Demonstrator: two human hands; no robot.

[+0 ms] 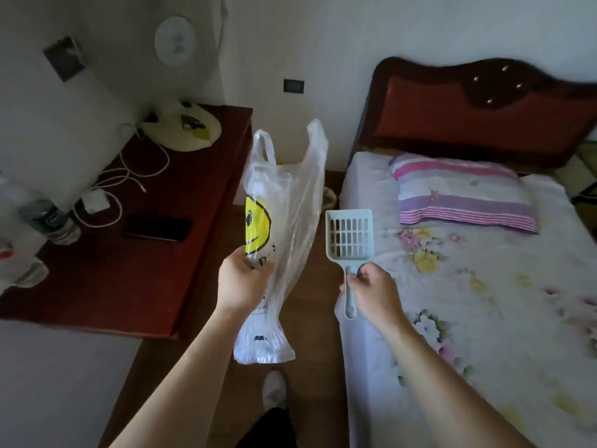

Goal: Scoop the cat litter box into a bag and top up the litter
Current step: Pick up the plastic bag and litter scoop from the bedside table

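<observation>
My left hand (243, 279) grips a clear plastic bag (290, 202) around its middle. The bag stands upright in the air with its two handles pointing up and a yellow smiley face printed on its side. My right hand (371, 291) holds the handle of a pale blue slotted litter scoop (349, 236), whose head points up and holds nothing. Bag and scoop are side by side, a little apart, above the strip of floor between desk and bed. No litter box shows in the head view.
A dark red desk (181, 279) at left carries a black phone (157, 228), white cables, a bottle and a fan base (184, 130). A bed with a floral sheet (484, 286) and a striped pillow (462, 195) fills the right. My foot (274, 391) stands on the brown floor.
</observation>
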